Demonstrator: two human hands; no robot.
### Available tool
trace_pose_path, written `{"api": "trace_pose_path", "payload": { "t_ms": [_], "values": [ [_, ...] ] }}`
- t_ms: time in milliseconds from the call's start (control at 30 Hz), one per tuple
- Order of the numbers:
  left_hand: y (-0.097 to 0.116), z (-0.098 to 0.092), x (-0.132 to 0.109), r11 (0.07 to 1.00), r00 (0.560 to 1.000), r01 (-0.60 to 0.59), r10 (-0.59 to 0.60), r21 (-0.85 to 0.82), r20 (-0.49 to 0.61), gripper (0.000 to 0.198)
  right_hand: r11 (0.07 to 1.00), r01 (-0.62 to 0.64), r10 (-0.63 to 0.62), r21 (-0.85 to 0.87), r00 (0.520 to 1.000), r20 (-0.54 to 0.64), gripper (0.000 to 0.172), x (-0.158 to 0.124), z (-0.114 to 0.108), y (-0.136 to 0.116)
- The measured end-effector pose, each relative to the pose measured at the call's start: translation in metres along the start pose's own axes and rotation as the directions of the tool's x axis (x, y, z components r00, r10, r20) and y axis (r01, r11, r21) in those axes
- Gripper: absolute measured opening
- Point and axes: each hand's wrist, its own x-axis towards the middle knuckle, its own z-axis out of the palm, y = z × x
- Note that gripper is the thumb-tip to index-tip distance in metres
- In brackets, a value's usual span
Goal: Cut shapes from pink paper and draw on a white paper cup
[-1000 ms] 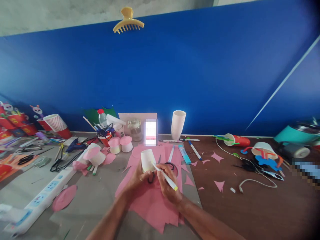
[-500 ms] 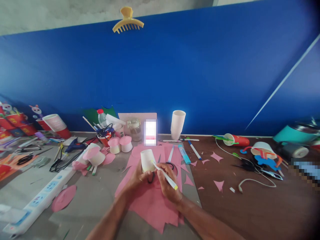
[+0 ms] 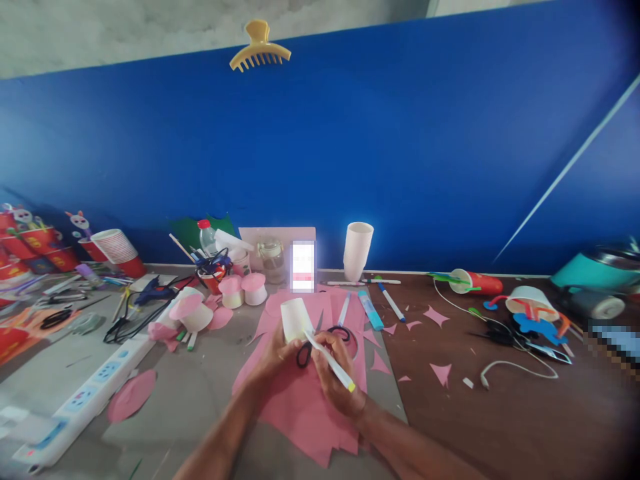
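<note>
My left hand (image 3: 274,355) is closed around a white paper cup (image 3: 296,320), which tilts a little above the pink paper (image 3: 295,413). A faint yellow tint shows on the lower part of the cup. Pinched in my right hand (image 3: 336,377) is a white marker pen (image 3: 334,365) with a yellow end. Its tip meets the side of the cup. Black-handled scissors (image 3: 303,355) lie on the paper, partly hidden behind my hands.
A power strip (image 3: 85,393) runs along the left, near several paper cups topped with pink discs (image 3: 254,288). Stacked white cups (image 3: 358,251) stand by the blue partition (image 3: 320,147). A blue marker (image 3: 391,303) and pink scraps (image 3: 441,373) lie to the right.
The marker has shifted slightly down along the cup's side, and more of the scissors shows. The whole view has moved a little; both hands keep their hold.
</note>
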Motion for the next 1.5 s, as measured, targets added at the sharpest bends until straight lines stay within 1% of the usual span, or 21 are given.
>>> {"api": "trace_pose_path", "payload": {
  "t_ms": [100,233,300,500,633,700,900,1000,1200,1333,1500],
  "values": [
    [0.001,-0.003,0.002,0.999,1.0,-0.001,0.001,0.041,-0.008,0.065,0.996,0.07,-0.069,-0.048,0.997,0.028,0.011,0.002,-0.003,-0.001],
    [0.0,-0.005,0.002,0.998,1.0,0.017,-0.018,0.059,0.01,0.064,0.987,0.151,-0.144,-0.044,0.98,0.136,0.028,0.002,-0.009,-0.003],
    [0.001,-0.004,0.0,0.999,0.999,0.02,-0.021,0.042,0.035,0.064,0.988,0.152,-0.145,-0.039,0.979,0.144,0.032,0.001,-0.01,-0.002],
    [0.013,0.007,-0.008,0.997,0.996,0.075,-0.074,-0.012,0.057,0.053,0.991,0.136,-0.136,-0.003,0.989,0.058,0.027,-0.002,-0.007,0.007],
    [0.022,0.014,-0.01,0.993,0.994,0.109,-0.109,-0.034,0.007,0.045,0.994,0.112,-0.113,0.019,0.992,0.065,0.027,-0.002,-0.007,0.008],
    [0.024,0.015,-0.009,0.993,0.994,0.109,-0.109,-0.039,-0.003,0.045,0.994,0.11,-0.112,0.025,0.991,0.069,0.027,-0.002,-0.007,0.007],
    [0.022,0.016,-0.008,0.993,0.994,0.107,-0.108,-0.049,-0.017,0.044,0.991,0.132,-0.133,0.015,0.988,0.073,0.023,-0.001,-0.006,0.007],
    [0.02,0.017,-0.007,0.994,0.995,0.091,-0.093,-0.057,-0.023,0.047,0.992,0.126,-0.125,-0.006,0.99,0.067,0.02,0.0,-0.006,0.008],
    [0.01,0.013,-0.005,0.994,0.996,0.088,-0.088,-0.064,0.001,0.049,0.995,0.09,-0.089,-0.031,0.996,0.032,0.018,0.002,-0.006,0.007],
    [0.007,0.009,-0.004,0.992,0.994,0.107,-0.106,-0.07,0.012,0.052,0.995,0.099,-0.098,-0.028,0.994,0.05,0.019,0.003,-0.006,0.004],
    [0.008,0.008,-0.002,0.997,0.996,0.077,-0.076,-0.02,0.038,0.05,0.991,0.126,-0.124,-0.037,0.991,0.045,0.017,0.004,-0.007,0.004]
  ]
}}
